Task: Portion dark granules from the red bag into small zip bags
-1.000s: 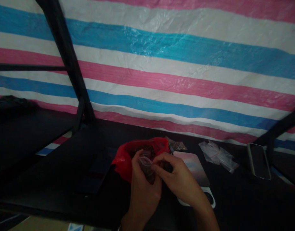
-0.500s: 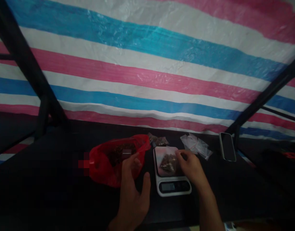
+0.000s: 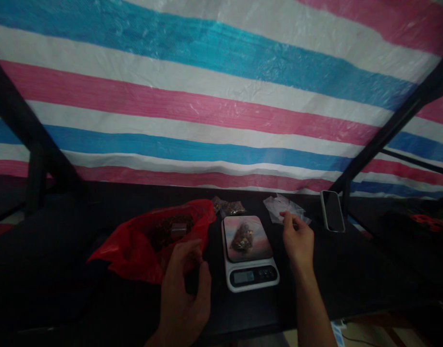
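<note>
Toward the near edge of the worktop (image 3: pixel 351 274), the left hand (image 3: pixel 187 289) has its grip parted, seemingly bare; whether the right hand (image 3: pixel 300 241) grasps anything, I cannot tell. Between them, a filled packet (image 3: pixel 242 238) lies on the scale (image 3: pixel 261 249). Weighing seems in hand, the next move calling for a display (image 3: pixel 243 277) reading.

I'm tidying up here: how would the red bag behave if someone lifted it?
The red bag would likely flop, as its sides look thin and creased. The dark bits inside might spill if it tilts, since its mouth gapes open.
</note>
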Demonstrator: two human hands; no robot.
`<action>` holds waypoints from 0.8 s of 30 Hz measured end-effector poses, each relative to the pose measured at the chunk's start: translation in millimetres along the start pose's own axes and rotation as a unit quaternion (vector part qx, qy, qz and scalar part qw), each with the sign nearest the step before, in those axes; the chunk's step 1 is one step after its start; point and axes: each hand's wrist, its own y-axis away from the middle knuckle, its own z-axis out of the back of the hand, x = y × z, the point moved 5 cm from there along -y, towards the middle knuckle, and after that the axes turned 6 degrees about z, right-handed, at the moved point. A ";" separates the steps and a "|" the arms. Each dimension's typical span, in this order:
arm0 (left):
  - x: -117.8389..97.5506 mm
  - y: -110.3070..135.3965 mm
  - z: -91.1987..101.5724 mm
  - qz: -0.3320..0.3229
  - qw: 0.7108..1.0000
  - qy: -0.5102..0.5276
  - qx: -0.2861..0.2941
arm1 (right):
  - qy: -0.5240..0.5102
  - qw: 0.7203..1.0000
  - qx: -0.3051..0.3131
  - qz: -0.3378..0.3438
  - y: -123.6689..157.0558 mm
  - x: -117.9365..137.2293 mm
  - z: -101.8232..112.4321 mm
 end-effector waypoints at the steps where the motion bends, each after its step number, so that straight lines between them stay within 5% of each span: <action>1: 0.0 -0.3 0.8 -0.003 1.000 -0.005 -0.001 | -0.004 1.000 -0.008 0.002 -1.6 -0.6 1.4; 19: 14.9 -10.5 20.3 -0.027 0.997 -0.068 -0.015 | -0.054 0.992 0.080 0.080 0.9 11.9 -19.2; 24: 13.9 -12.3 17.6 -0.028 0.998 -0.062 -0.012 | -0.052 0.980 0.171 0.091 6.1 12.5 -27.4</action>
